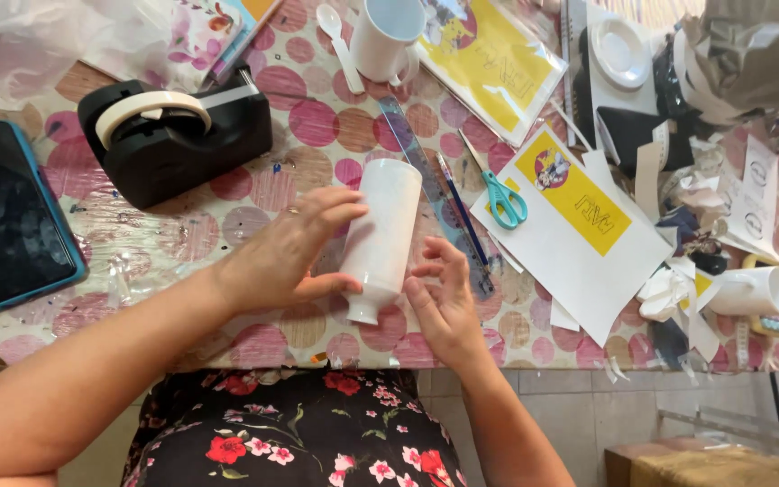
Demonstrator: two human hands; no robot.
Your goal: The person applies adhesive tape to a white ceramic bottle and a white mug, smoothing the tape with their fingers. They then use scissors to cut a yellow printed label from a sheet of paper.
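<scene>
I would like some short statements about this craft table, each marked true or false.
1. The left hand grips the white plastic bottle. True.
2. The right hand holds the turquoise-handled scissors. False: they lie on the table.
3. The black tape dispenser stands left of the bottle. True.
4. The dark phone in a blue case lies on white paper. False: it lies on the dotted tablecloth.

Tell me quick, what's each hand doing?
Left hand: closed around the white bottle.
Right hand: open, fingers beside the bottle, touch unclear.
</scene>
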